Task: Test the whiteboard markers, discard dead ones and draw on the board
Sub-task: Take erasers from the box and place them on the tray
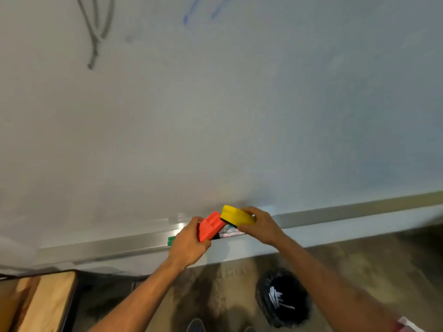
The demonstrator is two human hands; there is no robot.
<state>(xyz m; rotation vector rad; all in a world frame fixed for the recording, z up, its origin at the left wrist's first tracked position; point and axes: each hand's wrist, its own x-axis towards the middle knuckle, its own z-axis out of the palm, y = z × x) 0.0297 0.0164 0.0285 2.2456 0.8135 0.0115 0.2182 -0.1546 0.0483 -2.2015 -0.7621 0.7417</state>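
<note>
Our left hand [188, 245] had its fingers wrapped around a red eraser [211, 226], lifted just above the tray [107, 246]. The green markers [171, 241] lay in that tray just beside and left of this hand, long axis along the rail, so we judged it the nearer one. Our right hand [260, 226] pinched a yellow eraser [236, 215], its corner meeting the red. A bin [282, 298] sat on the floor below.

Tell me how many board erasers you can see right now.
2. The red eraser is in the left hand; the yellow eraser is in the right hand. Both are over the tray; the hands may hide others.
</note>
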